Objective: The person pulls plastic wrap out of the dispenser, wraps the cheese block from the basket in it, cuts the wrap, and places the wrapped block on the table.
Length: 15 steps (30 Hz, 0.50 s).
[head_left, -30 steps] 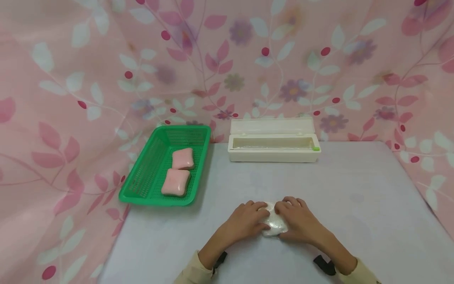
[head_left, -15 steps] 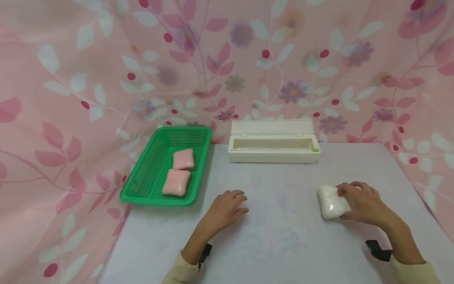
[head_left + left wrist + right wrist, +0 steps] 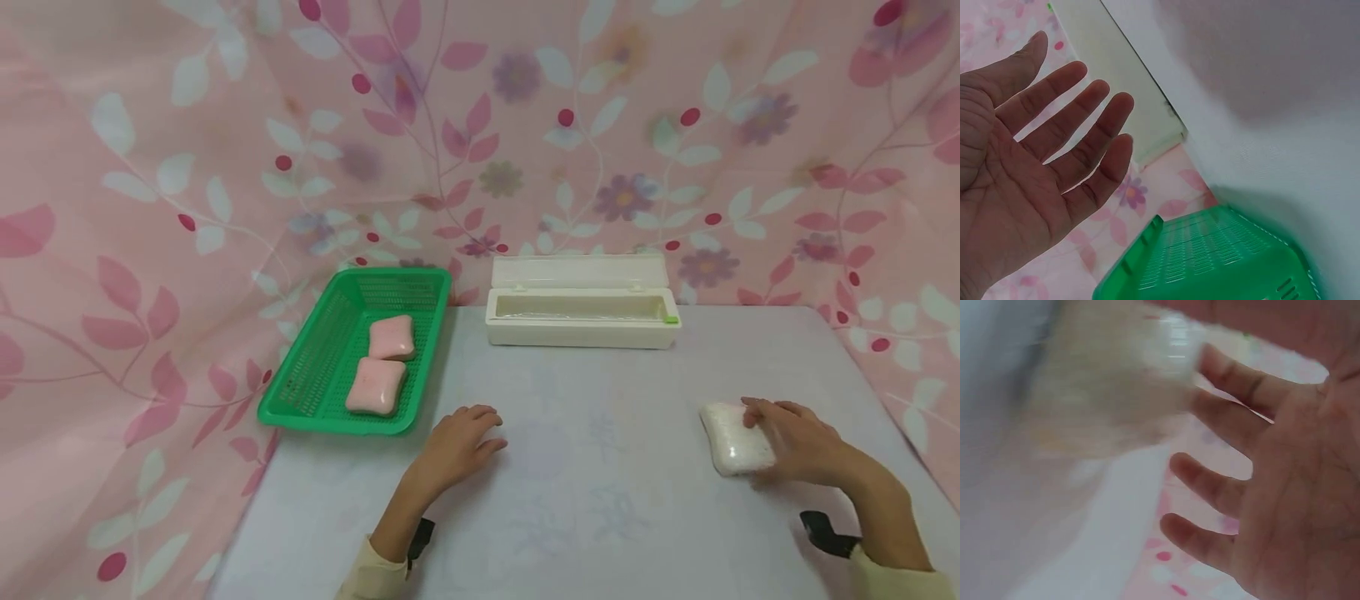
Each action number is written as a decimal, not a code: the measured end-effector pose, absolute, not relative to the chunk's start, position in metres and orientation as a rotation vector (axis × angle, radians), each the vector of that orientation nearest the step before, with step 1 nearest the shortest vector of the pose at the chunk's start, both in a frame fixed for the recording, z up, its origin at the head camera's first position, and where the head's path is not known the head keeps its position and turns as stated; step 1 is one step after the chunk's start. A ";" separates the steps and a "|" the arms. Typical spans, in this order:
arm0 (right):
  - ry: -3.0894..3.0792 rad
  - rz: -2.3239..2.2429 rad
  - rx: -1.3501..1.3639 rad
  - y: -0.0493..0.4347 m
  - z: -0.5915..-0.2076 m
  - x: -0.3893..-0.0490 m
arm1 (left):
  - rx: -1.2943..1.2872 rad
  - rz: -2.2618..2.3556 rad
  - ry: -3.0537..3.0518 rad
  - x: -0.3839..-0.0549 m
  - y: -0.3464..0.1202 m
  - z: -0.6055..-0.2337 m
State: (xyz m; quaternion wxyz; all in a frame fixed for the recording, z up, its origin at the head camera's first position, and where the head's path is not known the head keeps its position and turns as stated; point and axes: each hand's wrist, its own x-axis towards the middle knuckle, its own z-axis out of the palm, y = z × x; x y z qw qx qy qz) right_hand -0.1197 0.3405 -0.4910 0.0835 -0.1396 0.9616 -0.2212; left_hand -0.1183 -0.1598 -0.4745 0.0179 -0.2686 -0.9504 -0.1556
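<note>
The right hand (image 3: 798, 446) is at the right of the head view. It is partly curled, and it pinches the right side of a white bar (image 3: 738, 437). The bar looks shiny, as if it has clear wrap on it. In the right wrist view the bar is a blur at the upper left, by the fingertips, and the other fingers spread apart.

The left hand (image 3: 456, 446) is low and near the middle of the head view, over the white table (image 3: 585, 467). Its fingers are loose and a little bent, and it has hold of nothing. The left wrist view shows its palm, with gaps between the fingers.

A green basket (image 3: 296, 375) sits at the middle left of the head view, near the left hand. Two pink bars (image 3: 377, 386) lie in it, one just above the other. Up near the middle is a long white box (image 3: 585, 335) with its lid (image 3: 579, 273) up and a small green tab (image 3: 670, 320) at its right end. Behind it all hangs a pink cloth (image 3: 525, 125) with flowers and leaves. Each arm has a pale sleeve (image 3: 381, 571) and a black thing (image 3: 828, 533) by the wrist.
</note>
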 end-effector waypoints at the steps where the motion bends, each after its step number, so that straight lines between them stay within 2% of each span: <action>1: 2.871 -0.699 -0.434 0.339 -0.486 -0.122 | -0.824 -0.498 -2.951 -0.122 -0.160 -0.474; 6: 2.954 -0.903 -0.535 0.319 -0.465 -0.152 | -0.731 -0.563 -2.926 -0.160 -0.155 -0.466; 11: 3.001 -1.020 -0.458 0.286 -0.455 -0.200 | -0.644 -0.634 -2.850 -0.220 -0.142 -0.457; 15: 3.001 -1.155 -0.487 0.264 -0.451 -0.236 | -0.668 -0.745 -2.796 -0.265 -0.130 -0.453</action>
